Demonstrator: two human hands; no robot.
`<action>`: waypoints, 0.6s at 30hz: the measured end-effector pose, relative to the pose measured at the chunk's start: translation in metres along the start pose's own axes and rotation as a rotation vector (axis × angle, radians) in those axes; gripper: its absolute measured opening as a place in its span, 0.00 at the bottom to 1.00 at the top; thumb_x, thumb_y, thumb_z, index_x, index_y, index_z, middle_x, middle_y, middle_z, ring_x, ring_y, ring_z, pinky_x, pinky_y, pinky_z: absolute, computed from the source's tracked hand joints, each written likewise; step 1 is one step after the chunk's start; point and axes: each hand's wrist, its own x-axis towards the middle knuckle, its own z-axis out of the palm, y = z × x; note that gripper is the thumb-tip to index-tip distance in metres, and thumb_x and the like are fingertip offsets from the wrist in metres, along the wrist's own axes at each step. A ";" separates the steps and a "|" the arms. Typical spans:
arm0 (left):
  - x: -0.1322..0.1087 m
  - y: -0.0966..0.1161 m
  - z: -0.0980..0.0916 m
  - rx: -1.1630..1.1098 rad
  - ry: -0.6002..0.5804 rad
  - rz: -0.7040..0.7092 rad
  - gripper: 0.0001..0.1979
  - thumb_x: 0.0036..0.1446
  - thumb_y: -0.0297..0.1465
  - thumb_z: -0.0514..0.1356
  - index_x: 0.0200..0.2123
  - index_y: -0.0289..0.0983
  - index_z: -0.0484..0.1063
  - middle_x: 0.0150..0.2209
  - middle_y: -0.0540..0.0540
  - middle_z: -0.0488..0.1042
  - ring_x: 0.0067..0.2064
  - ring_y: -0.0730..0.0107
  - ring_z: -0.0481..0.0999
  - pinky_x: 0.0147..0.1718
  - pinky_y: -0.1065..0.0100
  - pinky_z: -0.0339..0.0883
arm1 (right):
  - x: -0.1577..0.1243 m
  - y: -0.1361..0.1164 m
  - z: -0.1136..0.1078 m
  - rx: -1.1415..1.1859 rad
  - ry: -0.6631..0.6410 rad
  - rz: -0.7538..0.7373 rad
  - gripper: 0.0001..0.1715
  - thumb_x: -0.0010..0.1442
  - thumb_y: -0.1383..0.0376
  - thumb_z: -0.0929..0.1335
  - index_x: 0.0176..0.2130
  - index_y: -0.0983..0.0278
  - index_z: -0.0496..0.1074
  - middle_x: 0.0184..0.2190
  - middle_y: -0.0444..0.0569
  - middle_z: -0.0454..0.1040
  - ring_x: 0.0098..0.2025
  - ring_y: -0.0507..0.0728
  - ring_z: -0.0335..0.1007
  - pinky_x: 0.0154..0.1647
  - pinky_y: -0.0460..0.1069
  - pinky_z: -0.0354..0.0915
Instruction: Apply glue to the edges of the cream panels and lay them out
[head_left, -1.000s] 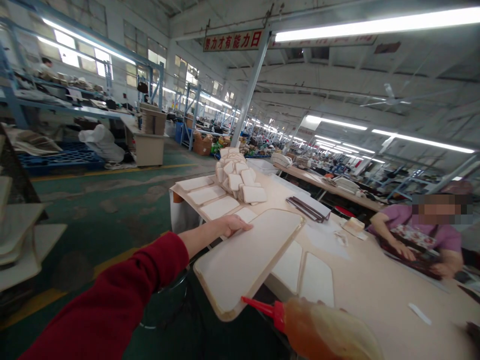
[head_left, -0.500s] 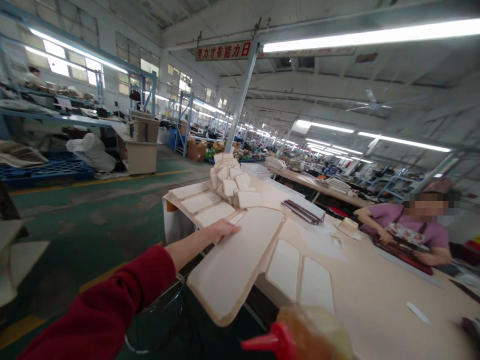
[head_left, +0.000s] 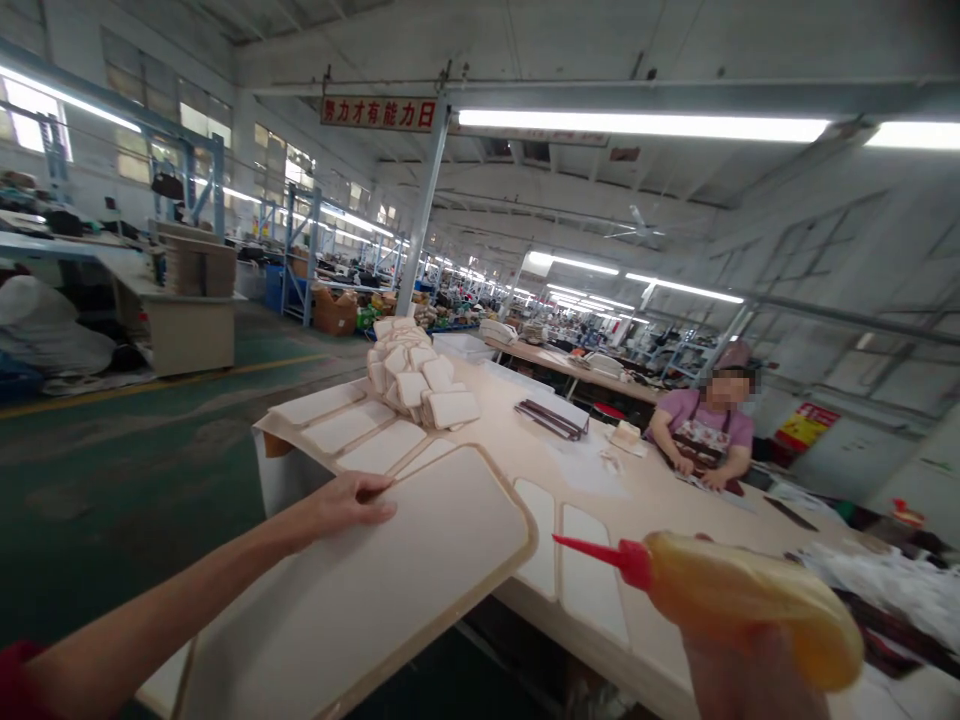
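My left hand grips the left edge of a large cream panel with a tan border, held flat above the near edge of the long table. My right hand, low at the right, holds a yellowish squeeze bottle on its side, its red nozzle pointing left toward the panel's corner. Similar cream panels lie in a row on the table beyond the held one.
A heap of small cream pads sits past the panels. Dark strips lie mid-table. A person in a purple top works at the far right side. Green floor and shelving lie to the left.
The panel has come nearer to me and lower left, with my left hand on its edge. The bottle has risen into fuller view on the right. My view has turned right.
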 end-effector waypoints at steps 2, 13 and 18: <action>-0.004 0.007 -0.005 0.008 -0.019 0.000 0.18 0.43 0.40 0.68 0.37 0.37 0.80 0.33 0.48 0.79 0.37 0.59 0.76 0.32 0.73 0.65 | 0.005 0.001 -0.003 0.001 -0.017 -0.018 0.51 0.35 0.49 0.80 0.57 0.52 0.67 0.64 0.51 0.59 0.62 0.75 0.57 0.63 0.79 0.43; 0.015 -0.012 0.013 -0.158 0.062 -0.085 0.24 0.37 0.44 0.70 0.35 0.34 0.77 0.32 0.46 0.79 0.33 0.62 0.76 0.31 0.70 0.67 | -0.039 0.029 0.016 0.045 -0.077 0.176 0.45 0.41 0.46 0.77 0.55 0.52 0.67 0.57 0.49 0.68 0.49 0.64 0.72 0.41 0.54 0.75; 0.035 -0.028 0.052 -0.315 0.100 -0.120 0.23 0.34 0.44 0.70 0.32 0.35 0.75 0.28 0.49 0.77 0.29 0.67 0.75 0.29 0.71 0.66 | -0.038 0.065 0.031 -0.037 0.001 0.081 0.43 0.38 0.55 0.80 0.51 0.63 0.68 0.46 0.50 0.73 0.50 0.61 0.70 0.47 0.48 0.70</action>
